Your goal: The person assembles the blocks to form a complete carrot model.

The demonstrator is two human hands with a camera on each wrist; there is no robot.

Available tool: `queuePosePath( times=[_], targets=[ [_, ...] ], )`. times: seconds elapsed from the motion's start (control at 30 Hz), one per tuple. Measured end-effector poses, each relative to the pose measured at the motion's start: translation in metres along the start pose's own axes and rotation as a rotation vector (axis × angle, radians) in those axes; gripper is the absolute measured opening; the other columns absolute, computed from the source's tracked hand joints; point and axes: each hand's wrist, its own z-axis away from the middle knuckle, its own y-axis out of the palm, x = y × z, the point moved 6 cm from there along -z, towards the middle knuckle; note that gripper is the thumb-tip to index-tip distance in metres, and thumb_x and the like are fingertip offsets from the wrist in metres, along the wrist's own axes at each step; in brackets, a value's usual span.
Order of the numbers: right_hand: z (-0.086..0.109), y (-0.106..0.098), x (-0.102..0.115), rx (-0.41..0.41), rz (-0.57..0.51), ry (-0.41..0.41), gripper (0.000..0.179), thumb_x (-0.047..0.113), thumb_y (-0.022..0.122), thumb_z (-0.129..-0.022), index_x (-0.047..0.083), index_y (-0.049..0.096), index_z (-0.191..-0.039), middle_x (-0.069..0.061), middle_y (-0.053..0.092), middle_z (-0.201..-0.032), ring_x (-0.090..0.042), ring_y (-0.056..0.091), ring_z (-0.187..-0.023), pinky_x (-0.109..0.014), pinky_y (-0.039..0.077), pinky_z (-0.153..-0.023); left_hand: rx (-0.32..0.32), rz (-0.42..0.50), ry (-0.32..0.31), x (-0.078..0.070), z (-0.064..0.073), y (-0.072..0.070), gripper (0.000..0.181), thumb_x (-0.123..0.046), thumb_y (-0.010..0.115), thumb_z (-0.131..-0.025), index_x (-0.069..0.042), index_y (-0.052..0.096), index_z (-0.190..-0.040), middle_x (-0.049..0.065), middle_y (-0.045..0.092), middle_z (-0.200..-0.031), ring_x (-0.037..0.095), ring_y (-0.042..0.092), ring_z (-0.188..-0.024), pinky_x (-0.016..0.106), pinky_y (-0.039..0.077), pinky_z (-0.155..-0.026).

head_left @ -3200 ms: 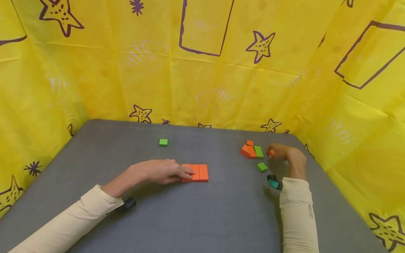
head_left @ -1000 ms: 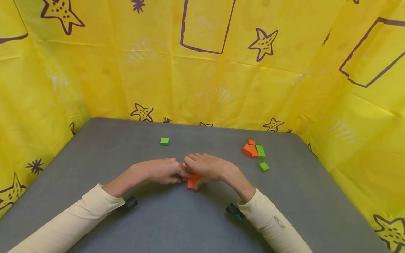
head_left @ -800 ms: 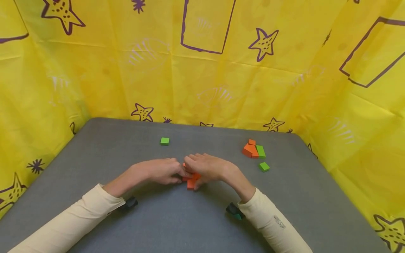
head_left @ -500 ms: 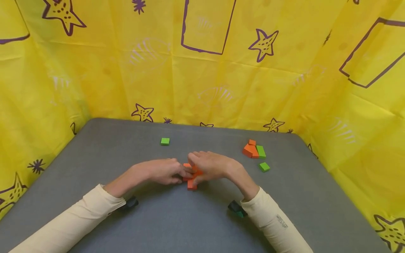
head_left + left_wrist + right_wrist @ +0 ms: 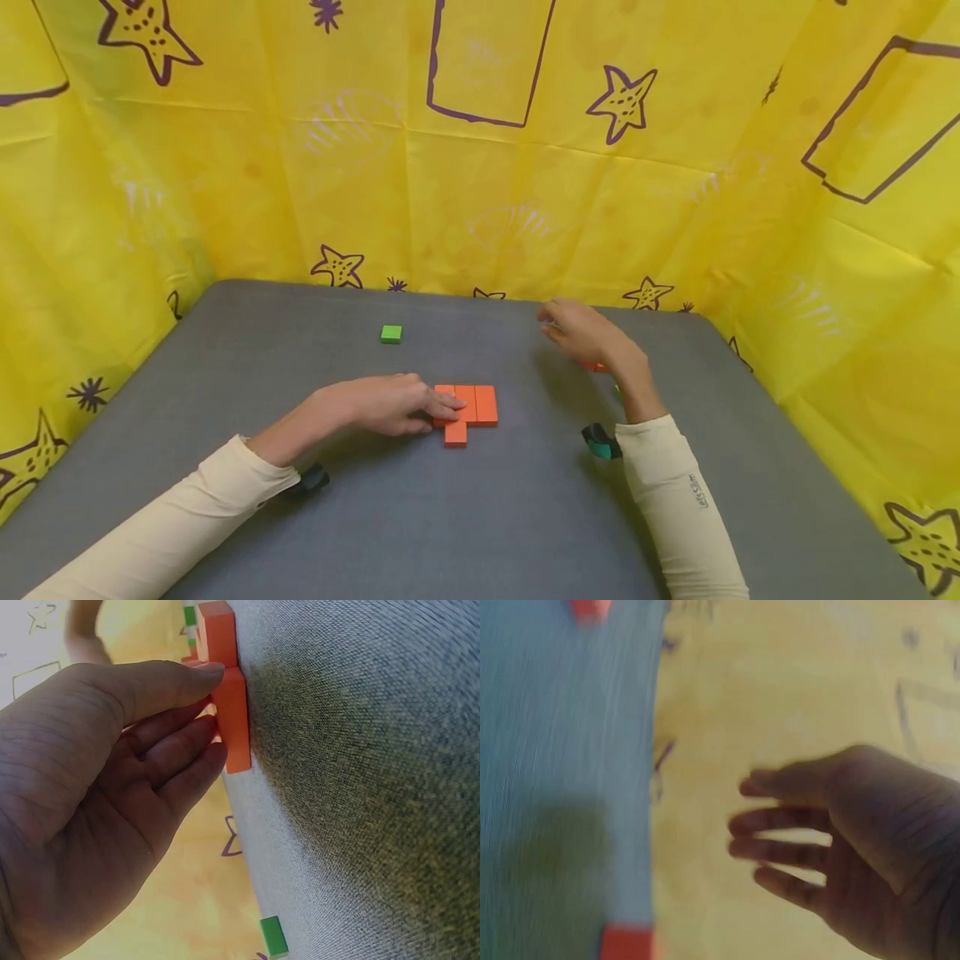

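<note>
Three orange blocks lie flat side by side in the middle of the table, with a small orange block against their near edge. My left hand rests its fingertips on the leftmost orange blocks. In the left wrist view, extended fingers touch a long orange block, the thumb lying where it meets the small one. My right hand is raised above the table at the right, fingers loosely bent and holding nothing. It partly covers more orange blocks and a green block.
A green block lies alone toward the back left of the grey table. Yellow curtains with drawn stars and fish hang behind the table and at both sides. Dark bands sit at the wrists.
My right hand brought a small orange block from the right and set it at the near edge of the three. It then let go and moved back up and right. The left hand stayed.
</note>
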Motion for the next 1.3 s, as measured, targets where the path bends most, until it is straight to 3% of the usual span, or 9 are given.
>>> queuePosePath(
  times=[0.13, 0.27, 0.33, 0.43, 0.53, 0.73, 0.93, 1.07, 1.3],
  targets=[
    [0.01, 0.006, -0.063, -0.041, 0.025, 0.155, 0.034, 0.005, 0.049, -0.105, -0.006, 0.063, -0.134, -0.026, 0.065, -0.136, -0.046, 0.06, -0.129, -0.06, 0.05, -0.109, -0.002, 0.001, -0.01, 0.0, 0.0, 0.0, 0.047, -0.007, 0.065, -0.101, -0.019, 0.061, -0.147, -0.001, 0.055, -0.158, 0.024, 0.049, -0.151, 0.046, 0.05, -0.115],
    [0.023, 0.019, -0.1, -0.015, 0.07, 0.224, 0.034, -0.001, 0.049, -0.099, -0.005, 0.069, -0.127, -0.027, 0.066, -0.13, -0.047, 0.062, -0.121, -0.065, 0.049, -0.105, 0.002, 0.009, -0.021, 0.0, 0.001, -0.001, 0.048, -0.007, 0.064, -0.101, -0.019, 0.061, -0.147, -0.001, 0.055, -0.158, 0.023, 0.048, -0.152, 0.046, 0.049, -0.115],
    [0.028, 0.022, -0.11, -0.009, 0.094, 0.252, 0.034, 0.0, 0.05, -0.098, -0.003, 0.07, -0.126, -0.027, 0.066, -0.13, -0.049, 0.062, -0.119, -0.068, 0.048, -0.103, 0.006, 0.013, -0.021, -0.001, 0.002, -0.001, 0.048, -0.007, 0.064, -0.101, -0.019, 0.061, -0.148, -0.001, 0.054, -0.158, 0.022, 0.048, -0.152, 0.046, 0.049, -0.116],
    [0.034, 0.023, -0.12, -0.002, 0.106, 0.312, 0.04, 0.0, 0.05, -0.099, -0.001, 0.064, -0.136, -0.03, 0.06, -0.138, -0.055, 0.056, -0.125, -0.074, 0.044, -0.104, 0.005, 0.018, -0.014, -0.001, 0.002, 0.0, 0.048, -0.007, 0.065, -0.101, -0.018, 0.06, -0.148, -0.001, 0.054, -0.158, 0.021, 0.047, -0.152, 0.046, 0.048, -0.116],
    [0.039, 0.024, -0.128, 0.037, 0.082, 0.318, 0.053, -0.005, 0.047, -0.093, 0.0, 0.058, -0.145, -0.033, 0.055, -0.144, -0.057, 0.051, -0.132, -0.074, 0.042, -0.108, 0.002, 0.018, -0.009, 0.0, 0.002, -0.001, 0.048, -0.007, 0.065, -0.102, -0.018, 0.06, -0.148, -0.001, 0.054, -0.158, 0.021, 0.047, -0.152, 0.047, 0.047, -0.118],
    [0.056, 0.02, -0.147, 0.016, 0.041, 0.321, 0.04, -0.007, 0.049, -0.091, -0.008, 0.067, -0.127, -0.034, 0.065, -0.128, -0.051, 0.06, -0.116, -0.068, 0.047, -0.104, -0.001, 0.016, 0.003, 0.0, 0.002, -0.001, 0.048, -0.007, 0.064, -0.102, -0.018, 0.06, -0.148, -0.001, 0.054, -0.159, 0.021, 0.047, -0.152, 0.047, 0.047, -0.118],
    [0.071, 0.014, -0.157, 0.015, 0.02, 0.412, 0.023, -0.001, 0.056, -0.094, -0.007, 0.068, -0.113, -0.034, 0.064, -0.123, -0.052, 0.06, -0.112, -0.067, 0.05, -0.096, -0.003, 0.017, -0.002, 0.002, 0.002, 0.0, 0.048, -0.007, 0.064, -0.102, -0.019, 0.06, -0.148, -0.002, 0.055, -0.158, 0.02, 0.047, -0.152, 0.046, 0.048, -0.117],
    [0.074, 0.0, -0.151, 0.024, 0.019, 0.448, 0.028, 0.007, 0.061, -0.097, -0.008, 0.066, -0.119, -0.033, 0.065, -0.124, -0.05, 0.063, -0.108, -0.065, 0.052, -0.092, -0.009, 0.017, -0.002, 0.001, 0.002, 0.0, 0.047, -0.007, 0.064, -0.102, -0.019, 0.06, -0.148, -0.002, 0.055, -0.158, 0.02, 0.048, -0.151, 0.045, 0.048, -0.117],
    [0.068, -0.037, -0.101, -0.05, -0.036, 0.296, 0.038, 0.006, 0.07, -0.095, -0.016, 0.06, -0.125, -0.034, 0.068, -0.118, -0.047, 0.066, -0.104, -0.06, 0.056, -0.091, -0.015, 0.014, 0.009, 0.0, 0.001, -0.001, 0.047, -0.007, 0.064, -0.102, -0.019, 0.061, -0.147, -0.002, 0.056, -0.157, 0.021, 0.049, -0.151, 0.046, 0.048, -0.116]
  ],
)
